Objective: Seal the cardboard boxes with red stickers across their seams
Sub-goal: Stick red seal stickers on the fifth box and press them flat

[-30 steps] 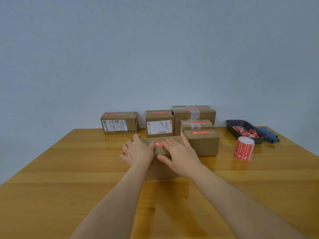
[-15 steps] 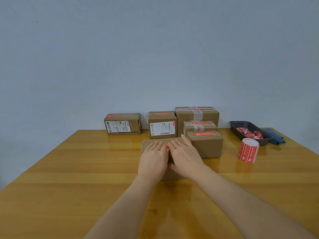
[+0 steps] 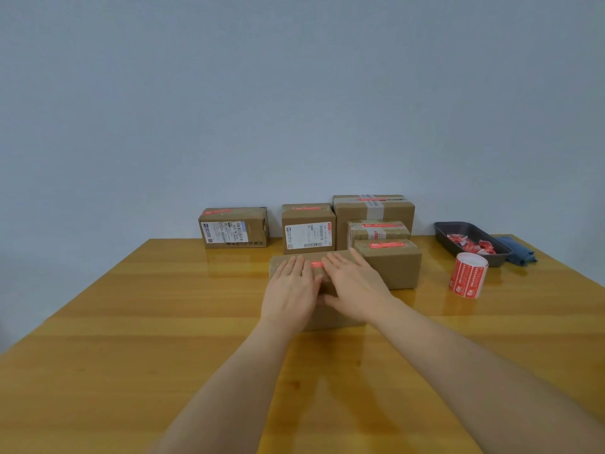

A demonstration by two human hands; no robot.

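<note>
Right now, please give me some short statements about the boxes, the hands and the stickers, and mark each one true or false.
1. Both hands, left hand and right hand, lie flat on the nearest brown cardboard box. True.
2. The red sticker roll lies inside the dark tray. False: it stands on the wooden table.
3. A red sticker shows between the hands. True.
4. The blue cloth covers a box. False: it lies beside the tray.

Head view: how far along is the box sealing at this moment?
Done: five boxes at the back, such as the front right box, already carry red stickers. In hand: left hand and right hand press flat on the near box, its red sticker showing between them. Left: no unstickered box is visible; the sticker roll stands idle.
</note>
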